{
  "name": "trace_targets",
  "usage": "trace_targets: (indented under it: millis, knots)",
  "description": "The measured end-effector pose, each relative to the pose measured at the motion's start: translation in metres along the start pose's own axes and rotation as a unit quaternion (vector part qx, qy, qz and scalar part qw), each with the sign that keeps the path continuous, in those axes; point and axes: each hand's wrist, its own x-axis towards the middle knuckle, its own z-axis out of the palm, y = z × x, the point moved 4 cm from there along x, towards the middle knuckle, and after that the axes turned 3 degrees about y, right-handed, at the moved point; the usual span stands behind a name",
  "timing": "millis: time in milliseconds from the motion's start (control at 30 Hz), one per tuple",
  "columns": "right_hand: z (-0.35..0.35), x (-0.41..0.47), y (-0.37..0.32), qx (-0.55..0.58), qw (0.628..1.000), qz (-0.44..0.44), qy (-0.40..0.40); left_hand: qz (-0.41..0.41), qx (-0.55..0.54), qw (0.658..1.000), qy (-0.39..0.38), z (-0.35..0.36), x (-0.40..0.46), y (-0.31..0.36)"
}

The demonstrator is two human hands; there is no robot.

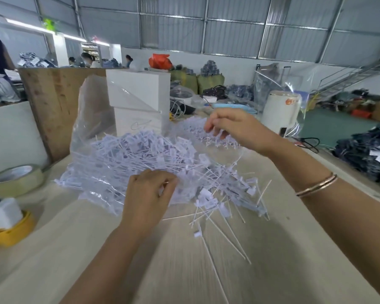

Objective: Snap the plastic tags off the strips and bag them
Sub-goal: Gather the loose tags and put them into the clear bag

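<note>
Tags (140,154) everywhere, a big white heap of them, sticks and all, piled on the pale desk (184,260) and spilling over a clear plastic bag (92,119) that rises behind and to the left of the heap. Left hand (149,194) sits down at the near edge of the heap, knuckles up, fingers (169,183) curled in and pinching at something white there, though which piece I cannot make out. Right hand (235,128) hangs above the far right side of the heap, fingers bent downward and gripping a strip (217,141) of tags that dangles like a comb beneath them. Bangles (316,185) ride on that right forearm. Loose sticks (224,238) lie scattered on the desk just in front and to the right of the heap, some with small tags at their ends. Left of the heap, a roll of tape (15,181) rests on the desk, and nearer than that, a yellow roll (9,235) with a white lump on top. Behind the heap stand stacked white boxes (138,95); beyond its right side, a white appliance (281,110) under clear film.
</note>
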Motion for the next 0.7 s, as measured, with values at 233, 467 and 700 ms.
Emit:
trace_targets:
  millis: [233,467,700]
  knots:
    - [0.113,-0.129,0.042,-0.205,0.934,-0.148,-0.254,-0.143,-0.142,0.978,0.061,0.002,0.028,-0.004]
    - [0.119,-0.120,0.110,-0.344,0.918,-0.118,-0.159,-0.213,-0.260,0.920,0.204,-0.022,0.036,-0.015]
    - [0.090,-0.089,0.102,-0.262,0.959,-0.111,-0.005,-0.258,-0.329,0.873,0.252,-0.014,0.033,-0.025]
